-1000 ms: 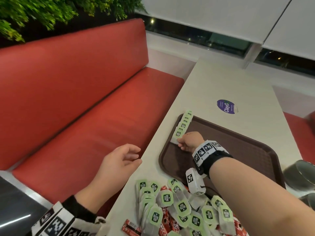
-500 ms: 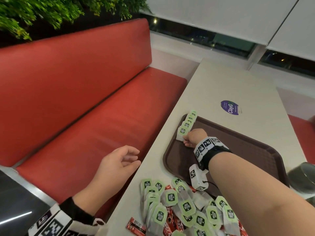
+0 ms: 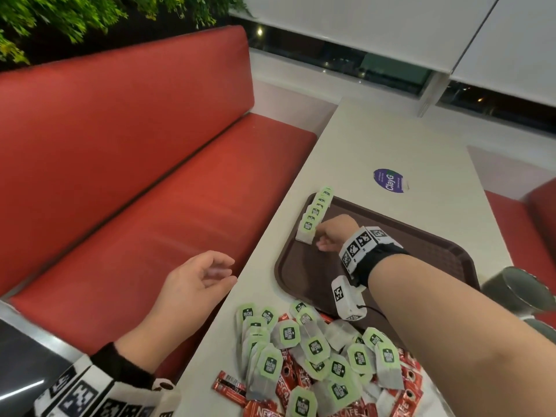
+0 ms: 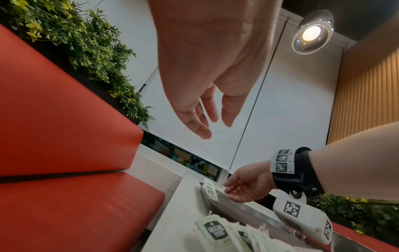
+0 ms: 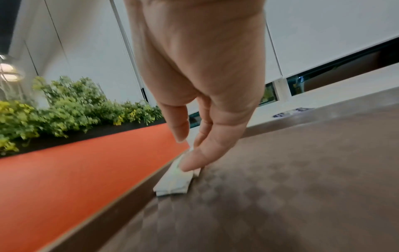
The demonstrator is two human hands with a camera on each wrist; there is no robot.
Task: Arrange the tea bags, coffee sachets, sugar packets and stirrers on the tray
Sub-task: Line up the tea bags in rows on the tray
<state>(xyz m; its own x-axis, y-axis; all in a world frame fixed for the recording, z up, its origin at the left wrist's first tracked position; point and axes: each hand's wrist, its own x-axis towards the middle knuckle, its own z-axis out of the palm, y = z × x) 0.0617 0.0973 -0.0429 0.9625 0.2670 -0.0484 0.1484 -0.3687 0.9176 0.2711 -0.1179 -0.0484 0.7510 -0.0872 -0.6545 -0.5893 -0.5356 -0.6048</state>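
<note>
Since a second ago your right hand (image 3: pixel 332 233) has slid farther up the tray (image 3: pixel 421 245), fingers nearly straight on the tea bag row (image 3: pixel 316 212) along its left rim; your left hand (image 3: pixel 195 281), slack and empty, hangs nearer the loose pile (image 3: pixel 316 356).

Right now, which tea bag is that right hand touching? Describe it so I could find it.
Find the brown tray on the white table. A row of tea bags leans along its left rim. The bag at the right hand is the nearest in that row, apart from the loose pile.
</note>
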